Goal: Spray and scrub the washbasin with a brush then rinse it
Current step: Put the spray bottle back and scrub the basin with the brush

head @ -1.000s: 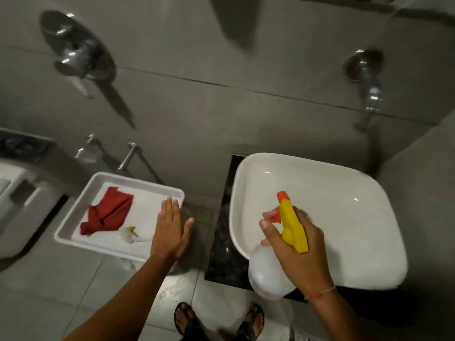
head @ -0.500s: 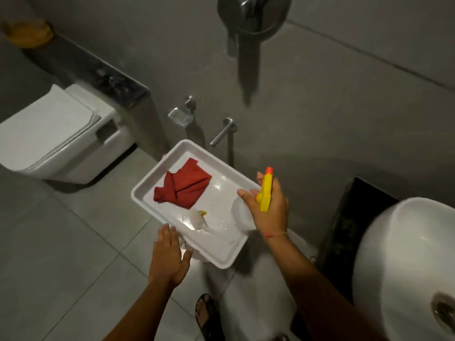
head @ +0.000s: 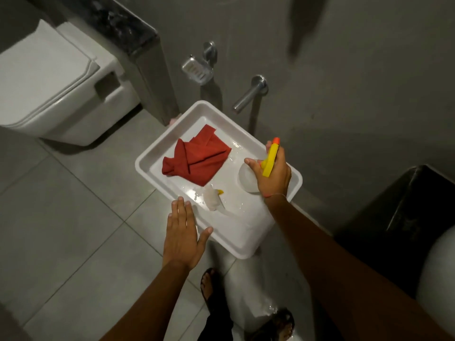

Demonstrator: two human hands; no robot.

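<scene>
My right hand (head: 273,175) grips a spray bottle (head: 247,179) with a yellow trigger head and orange nozzle, its round white body low over the right end of a white tray (head: 246,244). A white brush (head: 213,199) with a yellow tip lies in the tray's middle. A folded red cloth (head: 195,159) lies at the tray's left. My left hand (head: 183,236) hovers flat with fingers apart just off the tray's near edge. Only a sliver of the white washbasin (head: 438,267) shows at the far right.
A white toilet (head: 49,80) stands at the upper left beside a dark-topped ledge (head: 123,23). A chrome tap (head: 248,94) and a soap holder (head: 197,68) stick out of the grey wall above the tray. A black counter (head: 403,217) carries the basin. My sandalled feet (head: 214,289) stand on wet floor tiles.
The view swung left from the washbasin to the tray. My right hand carried the spray bottle from over the basin down to the tray's right end. My left hand stayed by the tray's edge.
</scene>
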